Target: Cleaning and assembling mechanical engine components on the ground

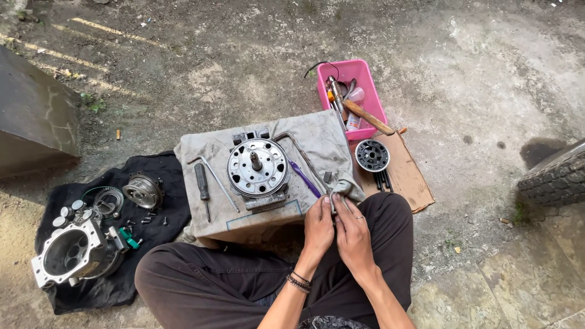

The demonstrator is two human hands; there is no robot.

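Your left hand (318, 226) and right hand (352, 231) met at the near right corner of the cloth-covered table (210, 222). Both grips were closed narrow, fingertips pinched together around a slim metal part (332, 204) and a fold of the grey cloth (323, 137); the part's exact form could not be made out between your fingers.

Risks at this point, as judged from the layout:

- The part sat at the table edge, above your lap. A slip of either grip could have dropped it onto the concrete floor (487, 91), where it might roll out of reach.
- The cloth lay under the round finned housing (258, 169), the black-handled screwdriver (202, 181), the L-shaped wrench (214, 176) and the purple-handled tool (303, 178). A pull on the cloth could have shifted or tipped these.
- Loose screws (146, 218) lay on the black mat (164, 170) beside the open cylinder body (70, 253), near your left knee; a leg movement could have scattered them.
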